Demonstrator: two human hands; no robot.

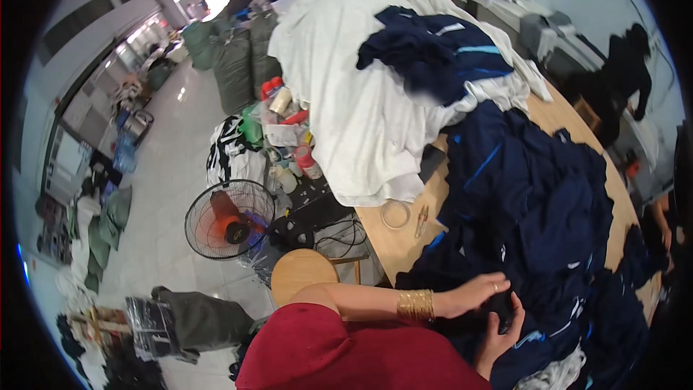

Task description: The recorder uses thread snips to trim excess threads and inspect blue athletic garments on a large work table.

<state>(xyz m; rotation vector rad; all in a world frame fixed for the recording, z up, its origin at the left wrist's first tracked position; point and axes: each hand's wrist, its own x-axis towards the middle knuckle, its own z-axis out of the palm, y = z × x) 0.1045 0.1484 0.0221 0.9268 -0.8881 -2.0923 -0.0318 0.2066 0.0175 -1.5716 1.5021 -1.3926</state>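
My left hand, with gold bangles at its wrist, reaches in from the left over a heap of navy garments. Its fingers are stretched out over dark cloth, and its thumb is hidden. Just below, my right hand has its thumb and fingers curled round a small black thing. What that is I cannot make out against the dark cloth. The garments carry light blue trim and small white labels. White stringy cloth lies beside my right hand.
On the wooden table are a ring of tape and small thread snips. White cloth covers the far part, with navy garments on top. A stool and a fan stand left. A person in black works at right.
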